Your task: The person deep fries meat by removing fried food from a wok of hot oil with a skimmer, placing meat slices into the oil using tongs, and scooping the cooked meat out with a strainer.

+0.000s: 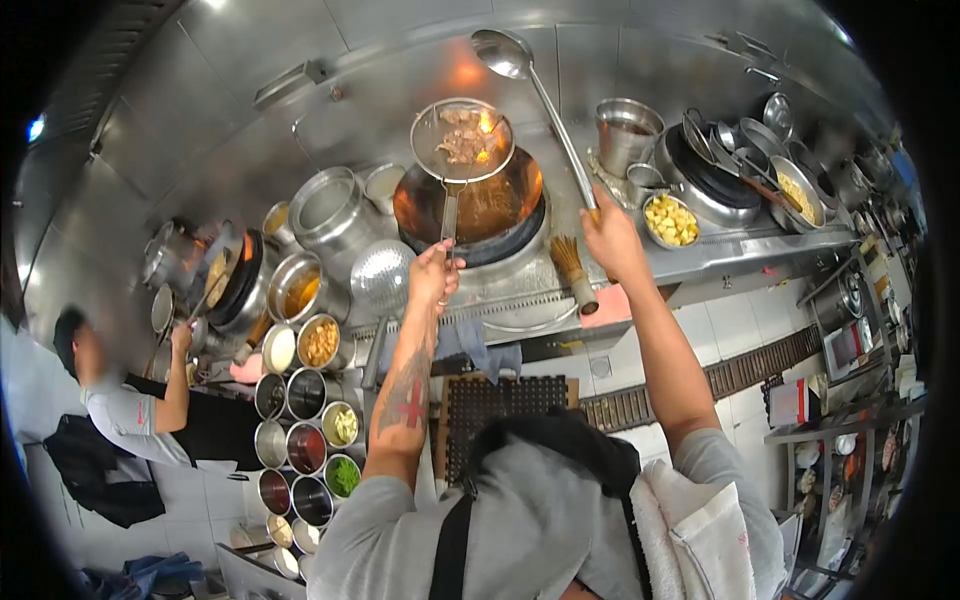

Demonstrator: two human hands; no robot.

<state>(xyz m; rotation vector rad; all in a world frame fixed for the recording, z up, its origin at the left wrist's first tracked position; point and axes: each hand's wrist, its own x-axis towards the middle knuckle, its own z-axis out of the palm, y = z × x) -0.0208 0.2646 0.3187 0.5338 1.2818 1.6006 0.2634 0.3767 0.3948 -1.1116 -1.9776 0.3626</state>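
My left hand is closed round the handle of a wire strainer. Pieces of browned meat lie in its round basket, which is over the far part of a wok, with orange flame glow around them. My right hand grips the handle of a long steel ladle. The ladle's bowl is raised, up and to the right of the strainer, near the back wall. Below my right hand, a bamboo brush stands on the stove's front edge.
A perforated ladle and a large steel pot are left of the wok. A bowl of yellow cubes and a second wok station are right. Several ingredient tins stand lower left. A co-worker cooks at far left.
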